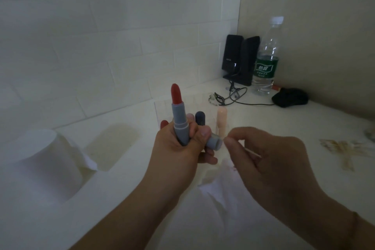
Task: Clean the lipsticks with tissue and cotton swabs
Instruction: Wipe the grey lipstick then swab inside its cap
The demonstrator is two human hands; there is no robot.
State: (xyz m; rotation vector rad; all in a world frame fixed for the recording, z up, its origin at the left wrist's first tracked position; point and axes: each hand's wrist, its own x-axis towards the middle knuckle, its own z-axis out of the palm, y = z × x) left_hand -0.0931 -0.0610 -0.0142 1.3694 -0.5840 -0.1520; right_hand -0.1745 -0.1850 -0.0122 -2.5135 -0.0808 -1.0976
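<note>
Mid-frame, my left hand (pixel 183 144) grips the uncapped red lipstick (pixel 178 113) and its cap (pixel 215 142), right hand (pixel 263 160) pinches a cotton swab (pixel 250 151); next, I judge, swabbing the cap's mouth.

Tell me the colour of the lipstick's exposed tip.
Red, above a grey tube, seen in the head view.

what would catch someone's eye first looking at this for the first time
The red lipstick, wound up out of its grey tube, stands upright at centre in the left hand, which also holds the grey cap. Beside it the right hand pinches something thin near the cap's opening, too blurred to name. A white tissue roll sits at far left, and a water bottle with a green label stands in the back corner.
</note>
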